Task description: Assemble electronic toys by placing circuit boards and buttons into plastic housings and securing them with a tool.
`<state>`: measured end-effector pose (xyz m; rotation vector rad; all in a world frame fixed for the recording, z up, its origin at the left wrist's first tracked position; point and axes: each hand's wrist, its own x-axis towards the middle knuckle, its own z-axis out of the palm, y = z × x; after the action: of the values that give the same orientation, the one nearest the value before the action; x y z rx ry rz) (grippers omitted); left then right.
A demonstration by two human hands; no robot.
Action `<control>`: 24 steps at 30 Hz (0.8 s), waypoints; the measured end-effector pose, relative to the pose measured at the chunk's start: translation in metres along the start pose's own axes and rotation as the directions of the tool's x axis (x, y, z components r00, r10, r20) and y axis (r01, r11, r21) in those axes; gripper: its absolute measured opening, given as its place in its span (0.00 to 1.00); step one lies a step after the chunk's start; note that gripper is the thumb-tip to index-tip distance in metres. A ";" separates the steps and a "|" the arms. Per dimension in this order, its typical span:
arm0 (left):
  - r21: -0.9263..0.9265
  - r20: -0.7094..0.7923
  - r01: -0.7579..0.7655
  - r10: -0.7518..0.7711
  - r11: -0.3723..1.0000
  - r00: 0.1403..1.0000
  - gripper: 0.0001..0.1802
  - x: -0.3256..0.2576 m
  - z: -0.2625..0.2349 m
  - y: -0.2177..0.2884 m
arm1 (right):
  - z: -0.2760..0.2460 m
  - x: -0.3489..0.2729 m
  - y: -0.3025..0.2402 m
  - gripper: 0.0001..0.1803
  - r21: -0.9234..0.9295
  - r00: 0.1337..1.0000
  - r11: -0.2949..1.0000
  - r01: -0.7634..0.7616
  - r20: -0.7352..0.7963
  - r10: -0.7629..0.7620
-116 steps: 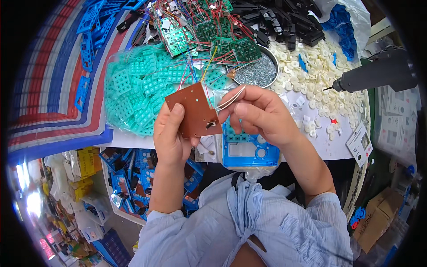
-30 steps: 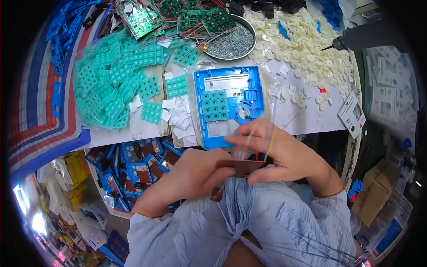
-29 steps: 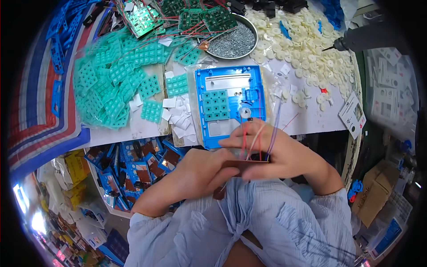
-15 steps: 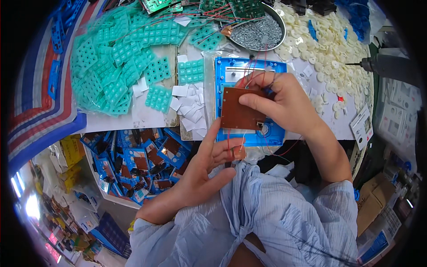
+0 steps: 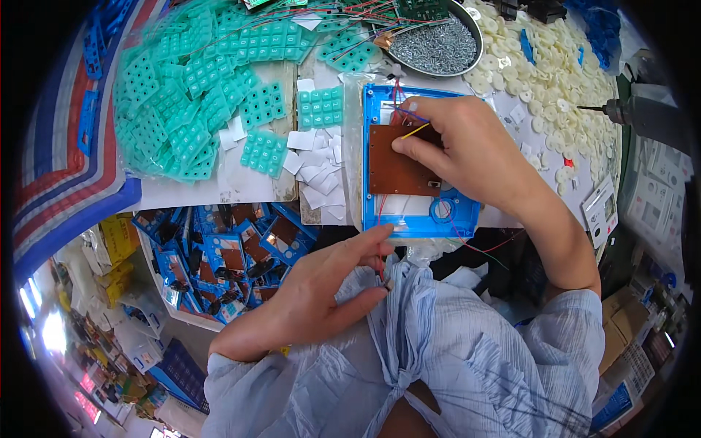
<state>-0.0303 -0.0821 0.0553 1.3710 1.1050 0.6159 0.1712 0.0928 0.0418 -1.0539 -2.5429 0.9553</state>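
Since half a second ago, the brown circuit board (image 5: pixel 400 169) has come down lower over the blue housing (image 5: pixel 469 208), and the left hand (image 5: pixel 325 281) has dropped away from the board's corner. Right thumb and fingers pinch the board; the right hand (image 5: pixel 464 135) covers its upper right corner. The left thumb and forefinger stand apart; whether the curled fingers grip the red wires (image 5: pixel 380 210) cannot be told.

On the near side, the housing's edge lies close to the front of the bench (image 5: pixel 219 191). White slips (image 5: pixel 318 171) crowd its left and cream discs (image 5: pixel 544 80) spread to its right, so the room around it is narrow.

Beyond it a round metal tin (image 5: pixel 479 50) holds small silver pieces (image 5: pixel 436 47). Below left, a bin (image 5: pixel 193 319) is heaped with blue housings and brown boards.

Hidden by board and hand: much of the housing's inside, and whether the board touches it. The small piece (image 5: pixel 388 284) by the left thumb is hard to make out; green boards (image 5: pixel 423 9) are cut off above.
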 end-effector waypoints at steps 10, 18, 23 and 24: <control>0.354 -0.194 0.025 0.047 0.935 0.980 0.21 0.027 -0.028 -0.004 | 0.004 0.006 0.002 0.12 -0.064 0.994 0.994 0.092 -0.058 -0.095; 0.865 0.141 -0.301 0.383 0.401 0.913 0.30 0.059 -0.029 -0.013 | 0.003 -0.002 -0.006 0.20 -0.301 0.957 0.953 0.037 -0.264 -0.120; 0.867 0.189 -0.315 0.328 0.387 0.925 0.35 0.057 -0.027 -0.008 | -0.003 -0.048 -0.006 0.35 -0.278 0.932 0.920 0.277 -0.153 -0.327; 0.858 0.190 -0.322 0.334 0.401 0.923 0.35 0.057 -0.027 -0.008 | 0.002 -0.059 -0.010 0.37 -0.258 0.944 0.917 0.306 -0.040 -0.326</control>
<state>-0.0331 -0.0210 0.0367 2.5683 1.2169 0.2860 0.2072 0.0447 0.0489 -0.6848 -2.7002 0.5075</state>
